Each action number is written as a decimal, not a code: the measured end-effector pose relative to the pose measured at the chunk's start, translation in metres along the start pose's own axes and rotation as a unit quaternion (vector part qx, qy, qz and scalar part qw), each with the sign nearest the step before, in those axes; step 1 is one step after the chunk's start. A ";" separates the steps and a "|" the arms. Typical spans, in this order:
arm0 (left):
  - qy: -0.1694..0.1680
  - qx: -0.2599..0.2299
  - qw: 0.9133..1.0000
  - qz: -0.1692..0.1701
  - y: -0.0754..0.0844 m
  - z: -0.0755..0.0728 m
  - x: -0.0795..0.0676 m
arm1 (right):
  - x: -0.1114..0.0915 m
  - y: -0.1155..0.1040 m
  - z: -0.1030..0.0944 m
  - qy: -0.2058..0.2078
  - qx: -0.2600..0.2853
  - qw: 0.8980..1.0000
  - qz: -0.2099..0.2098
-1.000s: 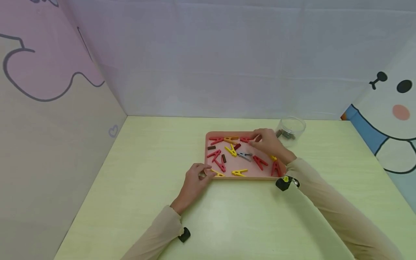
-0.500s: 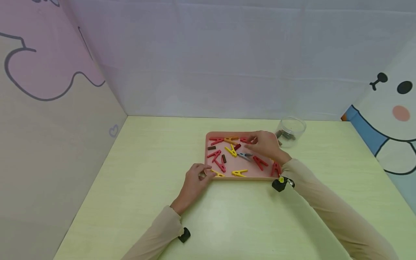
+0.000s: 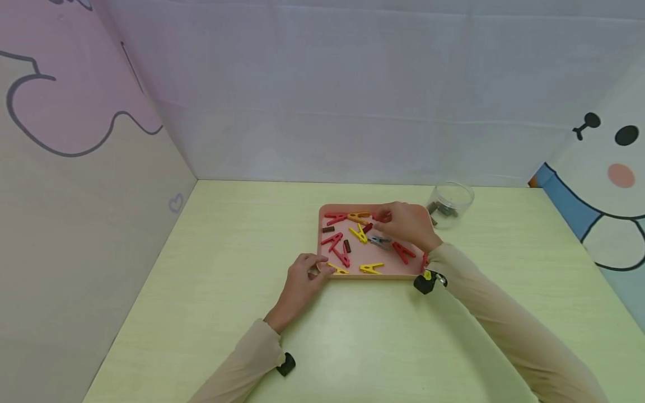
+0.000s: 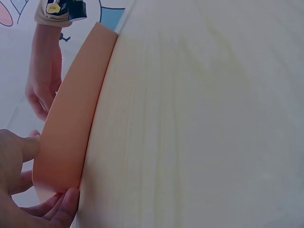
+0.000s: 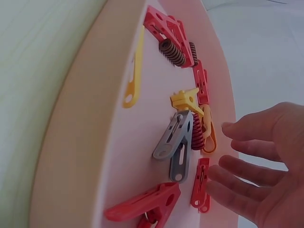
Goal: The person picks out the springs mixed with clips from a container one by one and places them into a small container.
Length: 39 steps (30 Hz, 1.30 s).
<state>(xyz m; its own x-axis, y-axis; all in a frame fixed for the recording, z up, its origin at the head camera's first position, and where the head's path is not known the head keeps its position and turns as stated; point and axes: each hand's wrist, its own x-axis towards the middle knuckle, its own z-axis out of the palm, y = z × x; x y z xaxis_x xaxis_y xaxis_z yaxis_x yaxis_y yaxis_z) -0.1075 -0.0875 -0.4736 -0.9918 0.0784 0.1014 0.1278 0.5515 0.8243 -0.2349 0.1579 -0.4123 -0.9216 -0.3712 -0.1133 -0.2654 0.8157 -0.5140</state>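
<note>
A shallow pink tray holds several red, yellow, orange and grey clothes pegs and some coil springs. My left hand grips its near left corner, thumb and fingertips against the orange-pink wall in the left wrist view. Over the far right part of the tray hovers my right hand, fingers loosely spread with nothing between them. Near its fingertips in the right wrist view lie a red peg, a dark red spring and an orange peg. A grey peg lies beside the spring.
Behind the tray's far right corner stands a clear round container with dark pieces inside. Brown springs lie at the tray's left. The pale table meets a white back wall.
My right hand has moved left across the tray, from the far right side towards the dark red spring. The left hand stays on the tray's corner.
</note>
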 end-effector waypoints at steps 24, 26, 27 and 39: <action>-0.004 -0.008 1.000 0.010 -0.005 0.002 -0.001 | 0.009 0.003 0.014 -0.021 0.074 0.997 -0.005; -0.005 -0.007 1.000 0.010 -0.004 0.002 -0.001 | 0.010 0.001 0.015 -0.018 0.072 0.997 -0.001; -0.005 -0.007 1.000 0.010 -0.004 0.002 -0.001 | 0.011 0.000 0.015 -0.017 0.067 0.998 0.004; -0.002 -0.007 1.000 0.012 -0.004 0.000 0.000 | 0.019 -0.009 0.020 -0.008 0.000 0.999 0.039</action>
<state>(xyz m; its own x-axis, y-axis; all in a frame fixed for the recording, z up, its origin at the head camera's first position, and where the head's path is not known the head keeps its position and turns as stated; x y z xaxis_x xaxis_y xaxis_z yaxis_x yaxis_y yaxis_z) -0.1079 -0.0896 -0.4766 -0.9883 0.0957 0.1188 0.1518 0.5374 0.8296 -0.2442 0.1352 -0.4269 -0.9350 -0.3136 -0.1656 -0.1933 0.8421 -0.5035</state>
